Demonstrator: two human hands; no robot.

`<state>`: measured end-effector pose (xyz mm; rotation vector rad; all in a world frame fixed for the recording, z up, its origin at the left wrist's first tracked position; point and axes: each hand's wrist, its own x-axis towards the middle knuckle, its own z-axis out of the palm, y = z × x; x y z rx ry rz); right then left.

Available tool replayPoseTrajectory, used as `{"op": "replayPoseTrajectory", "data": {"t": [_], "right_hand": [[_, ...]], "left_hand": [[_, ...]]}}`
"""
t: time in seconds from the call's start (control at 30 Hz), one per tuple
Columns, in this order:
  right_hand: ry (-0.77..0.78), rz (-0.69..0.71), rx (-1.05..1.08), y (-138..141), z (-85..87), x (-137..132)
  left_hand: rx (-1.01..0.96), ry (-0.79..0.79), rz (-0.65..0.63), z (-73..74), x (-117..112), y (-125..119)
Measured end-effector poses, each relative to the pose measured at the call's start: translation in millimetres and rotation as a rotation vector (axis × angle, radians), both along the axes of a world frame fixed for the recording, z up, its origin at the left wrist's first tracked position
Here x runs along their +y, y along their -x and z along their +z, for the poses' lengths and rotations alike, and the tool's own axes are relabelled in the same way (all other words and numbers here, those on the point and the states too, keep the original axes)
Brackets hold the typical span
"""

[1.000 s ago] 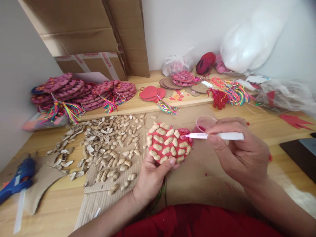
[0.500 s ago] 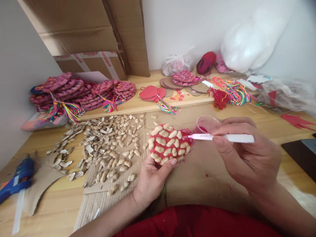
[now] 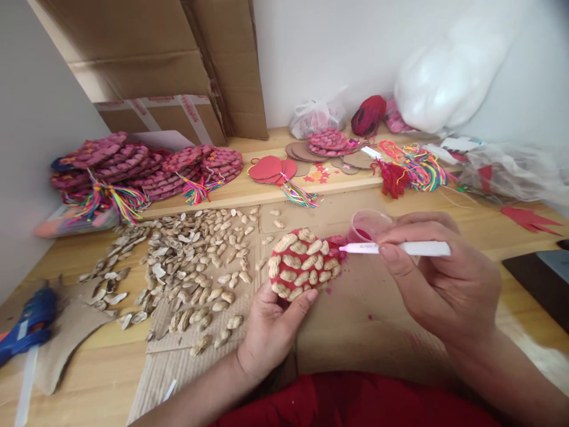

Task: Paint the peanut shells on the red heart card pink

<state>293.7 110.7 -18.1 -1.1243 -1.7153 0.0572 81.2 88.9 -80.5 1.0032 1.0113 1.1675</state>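
My left hand [image 3: 278, 323] grips the near edge of a round red disc [image 3: 299, 265] with peanut shells stuck all over its face. Most of the shells are plain tan; a few at the right rim are coloured pink. In my right hand [image 3: 438, 276] is a white acrylic marker [image 3: 400, 248], pinched between thumb and fingers and pointing left. Its pink tip meets the coloured shells at the disc's right edge. Just behind the marker stands a small clear cup [image 3: 368, 220] with dark pink liquid in it.
Loose peanut shells [image 3: 195, 267] spread over cardboard to the left, near a blue glue gun [image 3: 33, 320]. Along the raised back board lie stacks of pink discs [image 3: 133, 166], red discs [image 3: 269, 169] and coloured tassels [image 3: 422, 169]. A black device [image 3: 542, 279] sits at right.
The disc is tilted slightly differently in my left hand, and the marker's tip still touches its right edge. The whole view has shifted a little.
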Motion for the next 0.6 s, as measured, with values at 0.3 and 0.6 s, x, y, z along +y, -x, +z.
{"op": "replayPoseTrajectory", "data": {"t": [0.3,0.6], "right_hand": [[0.017,0.023,0.065,0.1,0.5,-0.9],[-0.025,0.084,-0.053,2.3,-1.6,1.9]], "left_hand": [[-0.001,-0.013,-0.001,0.9,1.7,-0.2],[-0.198,0.185,0.004,-2.8,-1.9,2.4]]}}
